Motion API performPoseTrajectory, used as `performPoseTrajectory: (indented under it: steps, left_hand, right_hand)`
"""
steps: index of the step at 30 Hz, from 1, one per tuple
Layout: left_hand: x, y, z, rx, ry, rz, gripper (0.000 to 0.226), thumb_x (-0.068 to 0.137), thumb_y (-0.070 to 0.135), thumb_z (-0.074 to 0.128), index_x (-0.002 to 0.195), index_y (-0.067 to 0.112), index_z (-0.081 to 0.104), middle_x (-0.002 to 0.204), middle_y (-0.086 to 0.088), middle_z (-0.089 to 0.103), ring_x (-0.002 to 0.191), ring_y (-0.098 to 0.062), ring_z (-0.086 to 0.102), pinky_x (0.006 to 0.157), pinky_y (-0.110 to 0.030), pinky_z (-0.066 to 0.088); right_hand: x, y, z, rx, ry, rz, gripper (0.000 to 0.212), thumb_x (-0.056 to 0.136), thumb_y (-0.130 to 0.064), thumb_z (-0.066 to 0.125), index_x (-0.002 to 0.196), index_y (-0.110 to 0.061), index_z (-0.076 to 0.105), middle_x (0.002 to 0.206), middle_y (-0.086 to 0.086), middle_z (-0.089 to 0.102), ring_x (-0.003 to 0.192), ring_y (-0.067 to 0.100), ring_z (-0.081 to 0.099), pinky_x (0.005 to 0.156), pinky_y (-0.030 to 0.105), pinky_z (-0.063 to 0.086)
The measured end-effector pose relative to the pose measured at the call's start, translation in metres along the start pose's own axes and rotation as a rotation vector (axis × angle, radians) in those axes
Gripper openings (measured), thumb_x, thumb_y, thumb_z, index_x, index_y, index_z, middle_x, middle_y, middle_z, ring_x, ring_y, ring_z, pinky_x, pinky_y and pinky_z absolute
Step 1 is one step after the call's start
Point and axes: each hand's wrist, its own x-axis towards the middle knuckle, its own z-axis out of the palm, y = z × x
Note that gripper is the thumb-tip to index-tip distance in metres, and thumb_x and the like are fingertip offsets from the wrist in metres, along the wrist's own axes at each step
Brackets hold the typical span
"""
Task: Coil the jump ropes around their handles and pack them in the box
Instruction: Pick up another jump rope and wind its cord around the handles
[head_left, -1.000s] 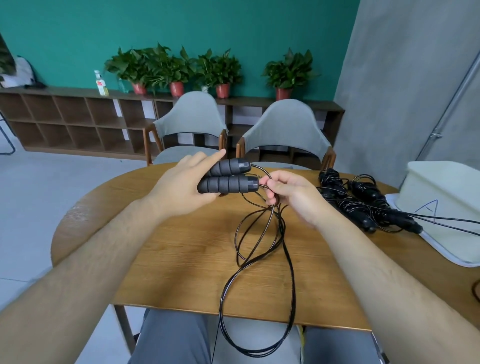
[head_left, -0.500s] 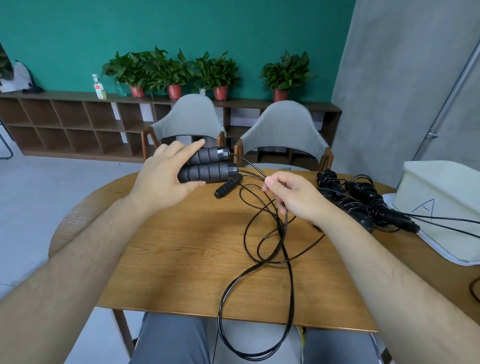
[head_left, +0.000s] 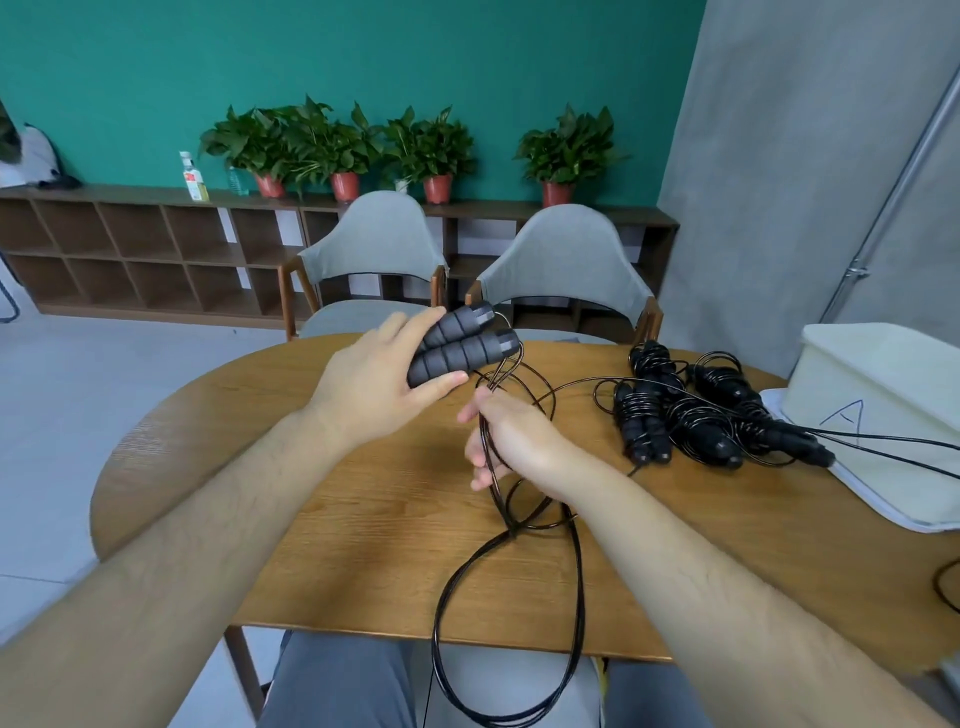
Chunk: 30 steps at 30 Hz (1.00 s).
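My left hand (head_left: 374, 387) grips two dark grey foam handles (head_left: 462, 345) side by side, raised above the far middle of the wooden table (head_left: 322, 530). Their thin black rope (head_left: 511, 530) runs from the handle ends down through my right hand (head_left: 511, 439), which holds the strands just below the handles. From there the rope loops over the table's front edge toward my lap. Three coiled black jump ropes (head_left: 691, 415) lie at the right. Beside them stands the white box (head_left: 883, 395) marked "A".
Two grey chairs (head_left: 566, 270) stand behind the table. A low wooden shelf (head_left: 130, 249) with potted plants (head_left: 337, 145) lines the green wall. Loose black strands cross the box front at the right.
My left hand swung the handles left, then back toward the middle. My right hand slid down along the rope, nearer to me, and the rope loops shifted.
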Motion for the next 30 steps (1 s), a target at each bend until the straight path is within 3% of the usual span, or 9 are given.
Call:
performPoseTrajectory:
  steps: [4, 7, 10, 14, 18, 22, 25, 27, 30]
  left_hand:
    - [0.003, -0.012, 0.009, 0.176, -0.043, -0.029, 0.078, 0.090, 0.069, 0.051, 0.155, 0.030, 0.031, 0.120, 0.000, 0.051, 0.111, -0.024, 0.054, 0.074, -0.039, 0.054]
    - [0.001, -0.021, 0.012, 0.236, -0.081, -0.019, 0.078, 0.093, 0.066, 0.049, 0.158, 0.030, 0.028, 0.121, -0.003, 0.051, 0.109, -0.025, 0.051, 0.073, -0.041, 0.053]
    - [0.001, -0.022, 0.012, 0.276, -0.146, 0.053, 0.074, 0.096, 0.060, 0.051, 0.160, 0.034, 0.023, 0.127, -0.003, 0.049, 0.113, -0.024, 0.045, 0.083, -0.044, 0.049]
    - [0.000, -0.023, 0.007, 0.118, -0.289, 0.122, 0.075, 0.094, 0.049, 0.063, 0.158, 0.041, 0.025, 0.131, 0.007, 0.045, 0.120, -0.017, 0.036, 0.098, -0.043, 0.039]
    - [-0.008, -0.018, -0.001, -0.129, -0.339, 0.160, 0.080, 0.087, 0.040, 0.075, 0.155, 0.036, 0.034, 0.122, 0.022, 0.043, 0.115, -0.008, 0.036, 0.105, -0.048, 0.039]
    - [-0.015, -0.005, -0.015, -0.373, -0.349, 0.203, 0.073, 0.078, 0.029, 0.085, 0.140, 0.038, 0.047, 0.123, 0.029, 0.047, 0.123, -0.005, 0.042, 0.110, -0.039, 0.037]
    - [-0.016, 0.010, -0.032, -0.561, -0.324, 0.213, 0.069, 0.079, 0.024, 0.086, 0.135, 0.039, 0.049, 0.132, 0.022, 0.051, 0.130, -0.008, 0.047, 0.108, -0.031, 0.039]
    - [-0.011, 0.019, -0.041, -0.656, -0.276, 0.178, 0.067, 0.080, 0.021, 0.085, 0.136, 0.033, 0.051, 0.133, 0.015, 0.054, 0.128, -0.007, 0.051, 0.106, -0.027, 0.042]
    - [-0.003, 0.027, -0.037, -0.622, -0.119, 0.136, 0.065, 0.079, 0.027, 0.085, 0.136, 0.030, 0.053, 0.128, 0.009, 0.056, 0.123, -0.007, 0.053, 0.106, -0.028, 0.044]
  right_hand:
    - [-0.009, -0.008, 0.000, -0.486, 0.041, -0.019, 0.038, 0.107, -0.045, 0.029, 0.109, -0.018, 0.055, 0.073, -0.003, 0.059, 0.056, 0.015, 0.060, 0.072, 0.042, 0.058]
    - [-0.018, -0.022, -0.009, -0.830, 0.067, -0.162, 0.031, 0.108, -0.039, 0.032, 0.090, -0.019, 0.049, 0.081, -0.003, 0.056, 0.074, 0.014, 0.055, 0.058, 0.027, 0.036]
    - [-0.022, -0.037, -0.018, -1.110, 0.105, -0.304, 0.027, 0.107, -0.035, 0.035, 0.092, -0.018, 0.048, 0.082, -0.004, 0.053, 0.074, 0.014, 0.050, 0.055, 0.026, 0.030]
    - [-0.022, -0.056, -0.032, -1.273, 0.084, -0.466, 0.025, 0.107, -0.037, 0.036, 0.090, -0.022, 0.048, 0.083, -0.004, 0.054, 0.079, 0.018, 0.052, 0.066, 0.034, 0.038]
    - [-0.015, -0.061, -0.056, -1.117, 0.124, -0.601, 0.027, 0.105, -0.041, 0.042, 0.092, -0.025, 0.059, 0.086, -0.009, 0.061, 0.082, 0.012, 0.056, 0.072, 0.037, 0.047]
    - [-0.012, -0.062, -0.079, -0.731, 0.192, -0.627, 0.021, 0.102, -0.040, 0.051, 0.098, -0.026, 0.067, 0.092, -0.010, 0.067, 0.089, 0.006, 0.061, 0.083, 0.033, 0.052]
    - [-0.005, -0.049, -0.082, -0.553, 0.179, -0.535, 0.025, 0.103, -0.037, 0.051, 0.088, -0.024, 0.065, 0.084, -0.010, 0.064, 0.081, 0.002, 0.059, 0.085, 0.028, 0.049]
    - [0.001, -0.036, -0.071, -0.351, 0.127, -0.420, 0.022, 0.105, -0.023, 0.050, 0.087, -0.022, 0.063, 0.079, -0.009, 0.062, 0.075, 0.004, 0.058, 0.089, 0.031, 0.052]
    - [-0.001, -0.021, -0.040, -0.148, 0.091, -0.259, 0.023, 0.108, -0.020, 0.039, 0.094, -0.022, 0.057, 0.074, -0.011, 0.058, 0.069, 0.006, 0.054, 0.069, 0.022, 0.051]
